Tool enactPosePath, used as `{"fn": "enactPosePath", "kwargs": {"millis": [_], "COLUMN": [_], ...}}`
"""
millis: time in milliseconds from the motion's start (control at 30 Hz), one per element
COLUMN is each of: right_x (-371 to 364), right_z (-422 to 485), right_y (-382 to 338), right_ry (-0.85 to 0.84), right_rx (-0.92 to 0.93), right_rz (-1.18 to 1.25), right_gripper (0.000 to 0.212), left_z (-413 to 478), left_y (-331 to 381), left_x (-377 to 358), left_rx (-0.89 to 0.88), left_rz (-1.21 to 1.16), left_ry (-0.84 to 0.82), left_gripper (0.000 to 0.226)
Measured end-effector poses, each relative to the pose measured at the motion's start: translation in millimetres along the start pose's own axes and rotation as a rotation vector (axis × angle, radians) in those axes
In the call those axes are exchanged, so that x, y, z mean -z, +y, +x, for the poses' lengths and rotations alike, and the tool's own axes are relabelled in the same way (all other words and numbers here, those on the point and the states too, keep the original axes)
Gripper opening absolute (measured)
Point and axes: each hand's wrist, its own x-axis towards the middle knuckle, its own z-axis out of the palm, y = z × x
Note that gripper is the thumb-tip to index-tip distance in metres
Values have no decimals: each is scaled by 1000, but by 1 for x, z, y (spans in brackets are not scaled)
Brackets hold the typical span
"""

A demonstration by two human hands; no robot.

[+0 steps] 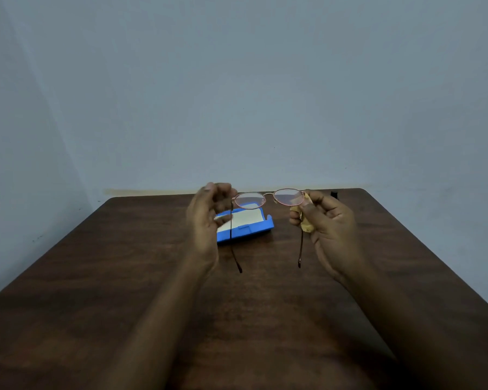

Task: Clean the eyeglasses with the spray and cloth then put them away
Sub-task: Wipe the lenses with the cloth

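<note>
Bare L grip [206, 218], R grip [327, 223], forearms [164, 319].

Plain indoor room, kind unclear: dark wooden table [96, 277] against a plain pale-blue wall [237, 80].

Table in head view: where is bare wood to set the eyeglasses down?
Bare wood lies left of the blue case out to the table edge, right of the right hand, and near, between the forearms. Crowded: far middle, where case, left hand, eyeglasses and cloth cluster.
</note>
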Motion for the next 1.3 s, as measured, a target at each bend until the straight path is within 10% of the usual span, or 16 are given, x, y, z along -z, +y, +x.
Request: {"fn": "enactPosePath", "kwargs": {"millis": [133, 400, 700, 1300], "right_x": [0, 4, 6, 11], "right_z": [-1, 1, 4, 7], "right_y": [1, 7, 12, 13], "right_ry": [-10, -12, -32, -175], "right_rx": [40, 80, 110, 109], "right_rz": [-68, -178, -237, -256], "right_gripper": [14, 19, 23, 39], "left_z": [-8, -9, -9, -9], "left_y": [31, 62, 53, 53], "left_x": [-6, -22, -27, -22], "left_rx": [-324, -210, -330, -343], "left_rz": [351, 1127, 985, 834], "left_ry": [-36, -474, -493, -497], "left_gripper": [33, 48, 121, 119]}}
